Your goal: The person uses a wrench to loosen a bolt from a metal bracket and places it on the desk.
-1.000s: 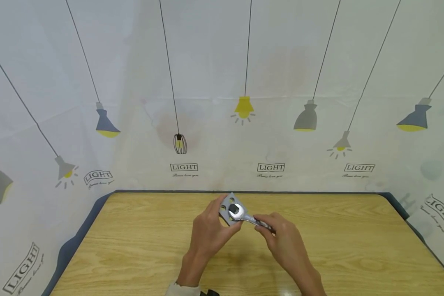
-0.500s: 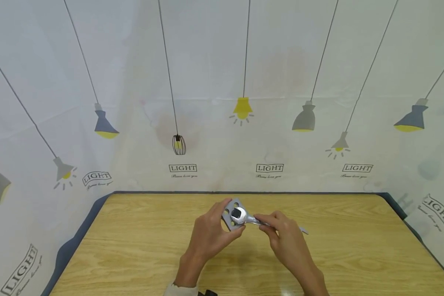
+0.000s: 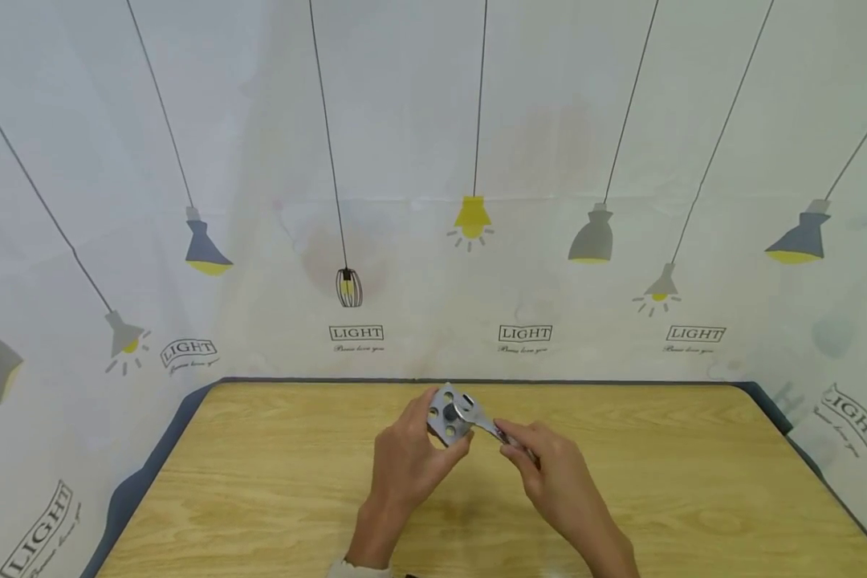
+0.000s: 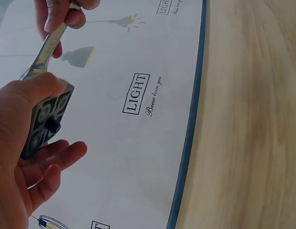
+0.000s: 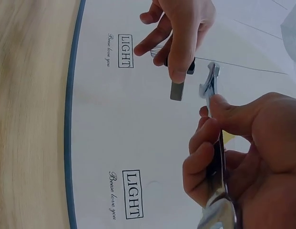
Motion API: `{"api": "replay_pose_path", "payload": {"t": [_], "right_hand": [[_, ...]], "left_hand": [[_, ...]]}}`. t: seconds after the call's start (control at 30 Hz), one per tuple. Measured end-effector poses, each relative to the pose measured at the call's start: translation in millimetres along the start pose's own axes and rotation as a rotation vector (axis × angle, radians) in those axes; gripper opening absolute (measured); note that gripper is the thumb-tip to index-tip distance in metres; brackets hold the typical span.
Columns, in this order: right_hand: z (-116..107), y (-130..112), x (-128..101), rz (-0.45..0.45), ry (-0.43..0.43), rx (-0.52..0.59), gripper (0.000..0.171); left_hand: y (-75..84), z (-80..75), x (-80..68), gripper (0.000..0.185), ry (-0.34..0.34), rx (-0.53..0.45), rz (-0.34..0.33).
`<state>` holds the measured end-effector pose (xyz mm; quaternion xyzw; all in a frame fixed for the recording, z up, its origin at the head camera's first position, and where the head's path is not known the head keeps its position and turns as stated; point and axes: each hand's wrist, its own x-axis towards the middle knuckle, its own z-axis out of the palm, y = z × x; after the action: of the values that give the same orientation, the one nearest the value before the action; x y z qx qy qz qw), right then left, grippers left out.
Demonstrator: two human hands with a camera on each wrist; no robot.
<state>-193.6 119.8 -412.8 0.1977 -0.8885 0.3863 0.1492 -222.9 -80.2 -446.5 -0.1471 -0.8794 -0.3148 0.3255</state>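
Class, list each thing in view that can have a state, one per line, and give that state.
metal plate: held up off the table, pinched at its edges by the left hand
wrench: gripped by its handle, head at the plate
left hand: fingers curled round the plate
right hand: curled round the wrench handle

Wrench (image 3: pixel 486 423) is shiny bare metal, pretty polished. The plate (image 3: pixel 448 417) it's on looks like duller grey metal, matt finish. Table (image 3: pixel 274 482) is smooth light wood grain with a slight sheen, and the backdrop (image 3: pixel 405 160) looks like printed cloth or plastic sheet, can't tell which.
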Motion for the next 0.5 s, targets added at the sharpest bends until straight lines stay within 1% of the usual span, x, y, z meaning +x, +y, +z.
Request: {"api": "replay_pose_path", "payload": {"t": [0.13, 0.27, 0.37, 0.5], "right_hand": [[-0.1, -6.7, -1.0, 0.055, -0.084, 0.031, 0.032], [2.2, -12.2, -2.0, 0.077, -0.15, 0.043, 0.033], [5.5, -15.4, -3.0, 0.079, -0.156, 0.031, 0.033], [11.0, -19.0, -4.1, 0.071, -0.129, -0.009, 0.031]], "left_hand": [[1.6, 1.4, -0.7, 0.063, 0.039, 0.026, -0.032], [2.3, 1.6, -1.5, 0.068, 0.054, 0.042, -0.062], [3.1, 1.5, -1.7, 0.07, 0.06, 0.052, -0.074], [3.8, 2.2, -2.3, 0.073, 0.06, 0.054, -0.078]]}}
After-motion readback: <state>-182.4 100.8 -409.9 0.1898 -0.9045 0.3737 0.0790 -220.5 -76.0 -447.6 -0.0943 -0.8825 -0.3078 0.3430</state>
